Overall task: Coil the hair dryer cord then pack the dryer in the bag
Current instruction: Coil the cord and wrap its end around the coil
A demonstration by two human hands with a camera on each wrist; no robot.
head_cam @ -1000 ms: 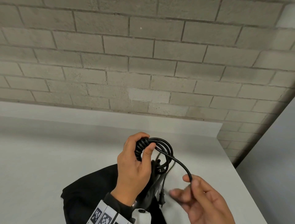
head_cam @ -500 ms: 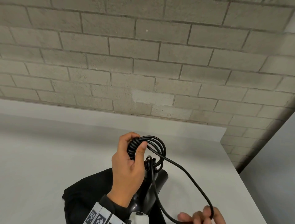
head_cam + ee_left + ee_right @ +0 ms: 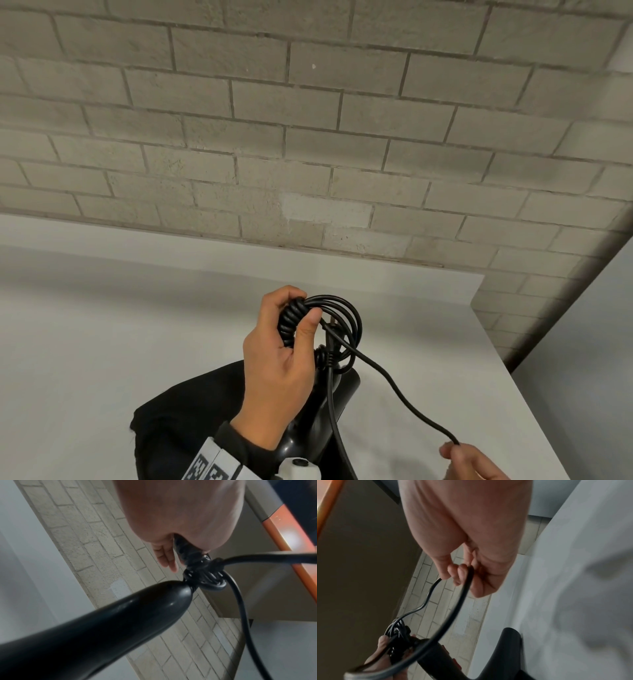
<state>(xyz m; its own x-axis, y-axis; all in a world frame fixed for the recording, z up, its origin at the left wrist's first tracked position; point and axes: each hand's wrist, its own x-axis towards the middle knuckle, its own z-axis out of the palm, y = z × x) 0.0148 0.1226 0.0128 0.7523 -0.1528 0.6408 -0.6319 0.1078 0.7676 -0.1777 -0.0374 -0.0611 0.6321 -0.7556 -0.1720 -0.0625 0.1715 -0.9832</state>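
Note:
My left hand [image 3: 284, 363] is raised above the table and grips a bundle of black cord coils [image 3: 337, 322], thumb pressed on the wound part. The black hair dryer [image 3: 329, 407] hangs below that hand, its handle [image 3: 102, 626] filling the left wrist view. A loose length of cord [image 3: 397, 383] runs down to the right into my right hand [image 3: 476, 462], which pinches the cord [image 3: 465, 580] between curled fingers at the lower right. The black bag [image 3: 185, 421] lies flat on the table under the dryer.
The white table [image 3: 102, 342] stands against a grey brick wall [image 3: 308, 137]. Its right edge [image 3: 534, 394] runs diagonally down past my right hand. A tracking-marker band [image 3: 209, 469] sits on my left wrist.
My right hand has drawn the loose cord down and to the right, away from the coils, lengthening the free span. The left hand keeps its grip on the coils.

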